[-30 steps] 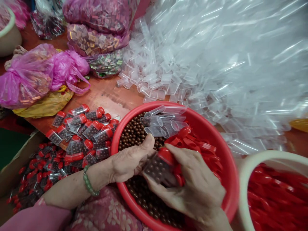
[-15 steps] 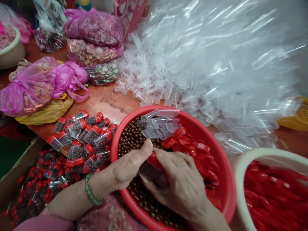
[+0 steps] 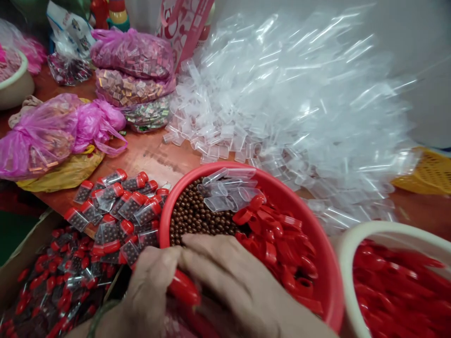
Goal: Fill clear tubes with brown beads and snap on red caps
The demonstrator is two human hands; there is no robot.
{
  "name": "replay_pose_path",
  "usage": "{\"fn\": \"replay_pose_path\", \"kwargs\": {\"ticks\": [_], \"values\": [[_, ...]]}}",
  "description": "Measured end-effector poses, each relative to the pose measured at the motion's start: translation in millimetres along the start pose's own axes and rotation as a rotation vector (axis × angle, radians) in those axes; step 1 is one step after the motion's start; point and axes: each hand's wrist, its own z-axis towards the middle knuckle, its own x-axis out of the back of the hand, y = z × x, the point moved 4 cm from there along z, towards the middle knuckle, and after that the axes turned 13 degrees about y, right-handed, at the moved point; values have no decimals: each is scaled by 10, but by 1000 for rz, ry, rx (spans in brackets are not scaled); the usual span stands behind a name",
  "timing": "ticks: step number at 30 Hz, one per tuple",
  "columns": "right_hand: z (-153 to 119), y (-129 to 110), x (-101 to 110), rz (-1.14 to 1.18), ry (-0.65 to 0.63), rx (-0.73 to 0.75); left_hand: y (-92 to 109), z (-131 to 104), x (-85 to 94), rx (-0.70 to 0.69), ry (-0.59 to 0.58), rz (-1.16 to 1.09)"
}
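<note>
Near the bottom centre, my left hand point(image 3: 150, 286) has its fingers wrapped round a container with a red cap point(image 3: 183, 287); its lower part is hidden. My right hand point(image 3: 229, 286) curls over the same capped container from the right, its fingertips touching my left hand. Behind both hands is a red basin point(image 3: 336, 281), holding brown beads point(image 3: 197, 211), several clear empty tubes point(image 3: 229, 190) and many loose red caps point(image 3: 278, 234). Filled clear containers with red caps point(image 3: 132, 204) lie heaped left of the basin.
A large pile of clear tubes point(image 3: 282, 94) covers the back right. A cream basin point(image 3: 347, 263) of red pieces stands at the right, a yellow basket point(image 3: 428, 173) behind it. Pink bags point(image 3: 137, 54) sit back left. More capped containers point(image 3: 66, 267) fill a box at lower left.
Both hands have moved left and down, from over the beads to the basin's near left edge. The red-capped container has moved with them. The whole view has shifted slightly.
</note>
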Motion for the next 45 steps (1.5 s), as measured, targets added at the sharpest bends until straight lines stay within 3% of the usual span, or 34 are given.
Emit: {"fn": "replay_pose_path", "kwargs": {"ticks": [2,4,8,11,13,17,20,23,27,31,37,45], "values": [[51,243,-64,-64,-56,-79,152,116,209,-31,64,34],[57,513,-154,-319,-89,-109,222,212,467,-137,245,198],[28,806,-367,-407,-273,-85,31,227,935,-163,565,510],[39,818,-326,-382,-222,-102,-148,168,1144,-152,672,647],[40,801,-228,-362,-116,-140,-218,169,1175,-201,676,687],[-29,836,-94,-178,38,-296,-252,293,979,-436,642,754],[-125,923,-116,-11,-26,-459,-222,437,650,-561,516,760],[-211,991,-133,6,-104,-595,-116,548,299,-636,376,656],[-249,967,-162,80,-154,-665,73,626,19,-660,291,440],[-255,964,-187,184,-166,-766,205,610,-104,-728,135,394],[-333,1044,-341,471,-388,-1068,150,503,-251,-688,-201,715],[-407,956,-645,829,-543,-1224,137,497,-262,-632,-287,731]]}}
